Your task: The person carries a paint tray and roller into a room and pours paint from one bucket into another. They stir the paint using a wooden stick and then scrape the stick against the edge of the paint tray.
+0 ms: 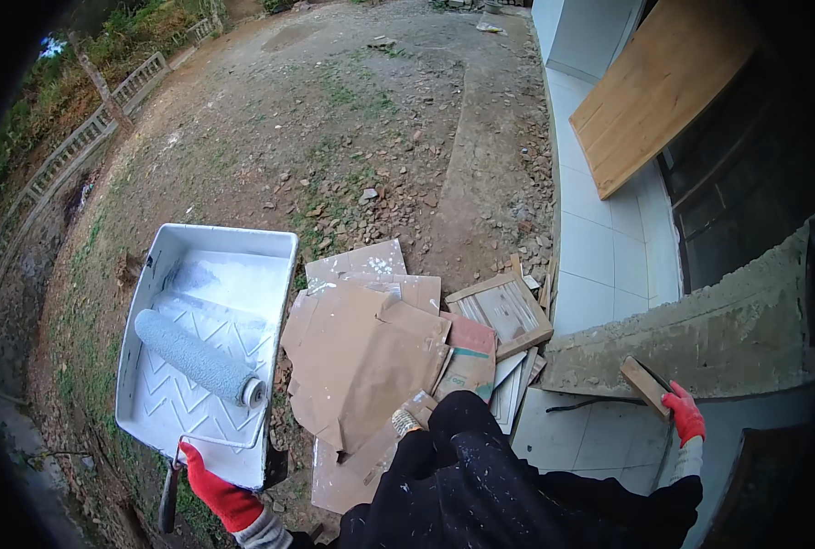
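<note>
Holding the white paint tray by its near edge, well left of the knees, over patchy ground and just beside the cardboard sheets, with the red-gloved left hand pinched around the edge. Best kept level, so as not to let the pale blue roller, lying across the ridged slope, slide or tip out. Mind the roller handle, hanging outside the edge near the glove. With the right hand, touching a short wooden piece; from here, impossible to tell whether gripping or merely resting.
</note>
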Demonstrator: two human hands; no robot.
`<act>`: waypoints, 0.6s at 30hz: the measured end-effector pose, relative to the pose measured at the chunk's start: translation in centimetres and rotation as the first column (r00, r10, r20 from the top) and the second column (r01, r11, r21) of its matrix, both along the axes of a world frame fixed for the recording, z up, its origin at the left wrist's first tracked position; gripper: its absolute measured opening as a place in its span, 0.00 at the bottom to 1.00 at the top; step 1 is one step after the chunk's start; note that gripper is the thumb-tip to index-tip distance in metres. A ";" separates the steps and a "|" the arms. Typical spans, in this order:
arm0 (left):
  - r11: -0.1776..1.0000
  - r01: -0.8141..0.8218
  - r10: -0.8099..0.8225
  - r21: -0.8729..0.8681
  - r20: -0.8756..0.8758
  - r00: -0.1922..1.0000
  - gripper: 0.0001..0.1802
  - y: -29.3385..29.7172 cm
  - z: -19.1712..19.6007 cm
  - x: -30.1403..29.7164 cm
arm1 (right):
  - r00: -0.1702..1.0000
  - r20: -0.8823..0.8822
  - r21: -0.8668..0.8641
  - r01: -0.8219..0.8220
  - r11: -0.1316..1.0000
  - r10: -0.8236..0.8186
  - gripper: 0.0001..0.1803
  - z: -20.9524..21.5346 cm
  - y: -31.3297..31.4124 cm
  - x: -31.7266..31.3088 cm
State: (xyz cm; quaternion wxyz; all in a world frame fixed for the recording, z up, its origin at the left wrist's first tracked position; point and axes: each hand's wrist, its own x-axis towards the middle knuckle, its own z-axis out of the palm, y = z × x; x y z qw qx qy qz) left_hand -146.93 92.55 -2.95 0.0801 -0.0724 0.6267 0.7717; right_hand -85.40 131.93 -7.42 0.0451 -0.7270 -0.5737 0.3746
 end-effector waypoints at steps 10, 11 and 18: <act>0.930 0.341 -0.342 0.136 -0.016 0.939 0.29 24.9 -2.5 -16.4 | 0.810 -0.159 0.114 0.583 0.805 -0.564 0.27 -4.2 -0.7 0.8; 0.920 0.363 -0.366 0.147 -0.009 0.931 0.28 28.2 -2.9 -17.5 | 0.765 -0.175 0.114 0.641 0.759 -0.620 0.27 -4.5 -0.4 0.4; 0.673 0.708 -0.730 0.213 0.038 0.683 0.32 51.8 -7.7 -23.1 | 0.676 0.169 0.222 0.683 0.696 -0.717 0.24 -5.9 0.9 -11.1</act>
